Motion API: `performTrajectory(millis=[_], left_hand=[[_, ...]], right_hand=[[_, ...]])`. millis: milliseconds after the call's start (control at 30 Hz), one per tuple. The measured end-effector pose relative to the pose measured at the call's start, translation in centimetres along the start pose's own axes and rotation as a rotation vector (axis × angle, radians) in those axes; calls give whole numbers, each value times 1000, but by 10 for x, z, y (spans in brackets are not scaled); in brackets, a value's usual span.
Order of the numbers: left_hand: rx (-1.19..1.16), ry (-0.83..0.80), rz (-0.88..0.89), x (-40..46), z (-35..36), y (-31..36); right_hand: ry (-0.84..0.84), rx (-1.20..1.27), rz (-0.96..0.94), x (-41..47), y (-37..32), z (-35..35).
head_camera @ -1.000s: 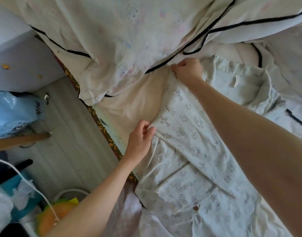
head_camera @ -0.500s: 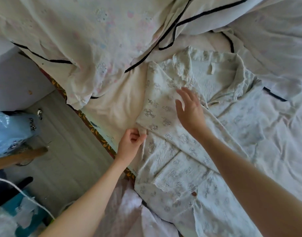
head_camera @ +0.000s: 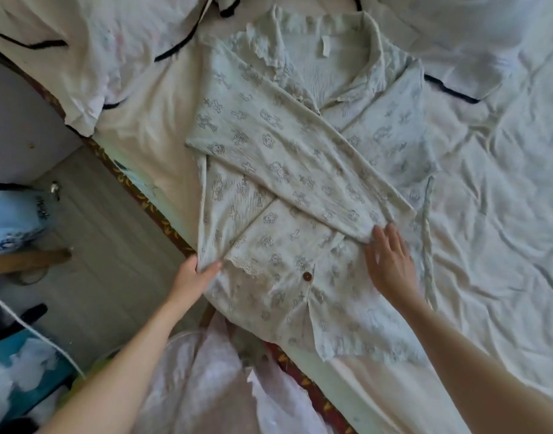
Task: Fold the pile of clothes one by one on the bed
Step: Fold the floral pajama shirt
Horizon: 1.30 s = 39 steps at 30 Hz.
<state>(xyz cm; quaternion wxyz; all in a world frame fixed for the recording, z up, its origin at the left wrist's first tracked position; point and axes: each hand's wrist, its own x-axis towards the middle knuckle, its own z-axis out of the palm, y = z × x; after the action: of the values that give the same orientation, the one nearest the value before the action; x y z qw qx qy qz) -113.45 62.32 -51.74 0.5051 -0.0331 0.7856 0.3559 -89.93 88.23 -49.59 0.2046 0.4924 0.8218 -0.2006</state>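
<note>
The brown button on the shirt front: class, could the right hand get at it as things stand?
Probably yes. The brown button lies uncovered on the shirt, between the two hands. The right hand rests flat and open beside it with only bare fabric between, while the left hand pinches the shirt's edge.

A bedroom at home, probably: rumpled bed (head_camera: pixel 503 214) sheets, a quilt (head_camera: pixel 90 54) with dark piping, grey plank floor (head_camera: pixel 90 245) and household clutter alongside.

Crinkly matt cloth shirt (head_camera: pixel 287 170) w/ glossy brown button (head_camera: pixel 306 276); bedsheet (head_camera: pixel 494 233) wrinkled matt cloth.
</note>
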Motion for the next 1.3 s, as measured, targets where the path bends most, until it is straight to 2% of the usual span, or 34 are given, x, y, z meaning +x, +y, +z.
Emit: performTrajectory(millis=[133,333,467,567,633,733,900,1000,1167,1300], left_hand=[[-20,56,-9,-26,0,-23],[-37,54,-68,-64,2,-53],[-21,41,-83,-81,3,-60],[-20,54,-68,-90,7,-55],[-44,57,-49,-95,8,-50],[-90,42,-39,-101,9,-42],[-192,28,-24,-115,9,-29],[-244,35,14,-125,5,-10],[-249,5,192,-127,-8,50],[-380,120,306,-100,-19,102]], right_hand=[[-12,37,24,-39,43,17],[140,191,203,-71,78,29],[104,367,373,-71,98,26],[41,398,500,-63,115,24],[-15,581,548,-58,122,21],[-88,720,545,-56,127,16],[-82,839,470,-74,124,6],[-1,980,402,-84,120,-12],[127,1084,282,-60,101,-63],[237,1157,207,-16,76,-108]])
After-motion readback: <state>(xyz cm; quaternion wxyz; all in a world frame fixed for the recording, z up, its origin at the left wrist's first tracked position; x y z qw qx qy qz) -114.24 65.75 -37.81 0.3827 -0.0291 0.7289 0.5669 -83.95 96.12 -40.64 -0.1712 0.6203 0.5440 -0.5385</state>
